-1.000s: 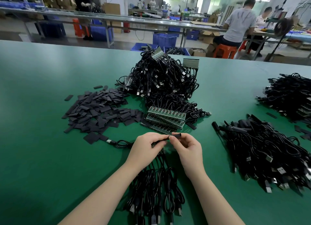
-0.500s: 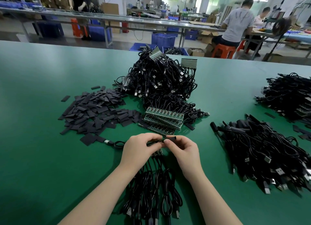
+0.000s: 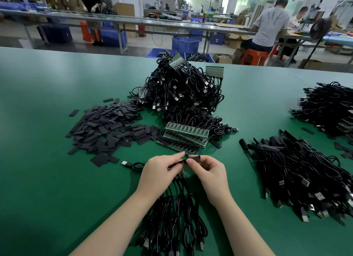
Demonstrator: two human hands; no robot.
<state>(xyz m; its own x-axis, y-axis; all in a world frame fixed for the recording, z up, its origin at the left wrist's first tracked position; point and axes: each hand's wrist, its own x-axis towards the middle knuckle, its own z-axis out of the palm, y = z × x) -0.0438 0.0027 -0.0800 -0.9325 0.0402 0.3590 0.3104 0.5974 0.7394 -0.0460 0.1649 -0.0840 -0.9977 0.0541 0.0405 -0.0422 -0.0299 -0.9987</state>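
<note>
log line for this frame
left hand: grips cable | right hand: pinches black sleeve | surface: green table

Open table [image 3: 47, 179] along the left edge and near-left corner. Sleeves [image 3: 107, 129], heap [image 3: 183, 95] and boards [image 3: 185, 135] block the middle; cables [image 3: 172, 217] crowd the near edge, a pile [image 3: 298, 175] the right.

Both bare hands meet fingertip to fingertip in a close pinch.

The left hand [image 3: 158, 176] comes in from the lower left, back turned up, its fingers [image 3: 174, 156] curled forward and pinching a thin black cable end [image 3: 178, 162]. The right hand [image 3: 210, 176] comes in from the lower right, knuckles up, its fingers [image 3: 193, 165] bent inward and pinching a short black sleeve [image 3: 195, 157] just beside the left fingertips. The two bare forearms converge in a V, wrists nearly straight.
</note>
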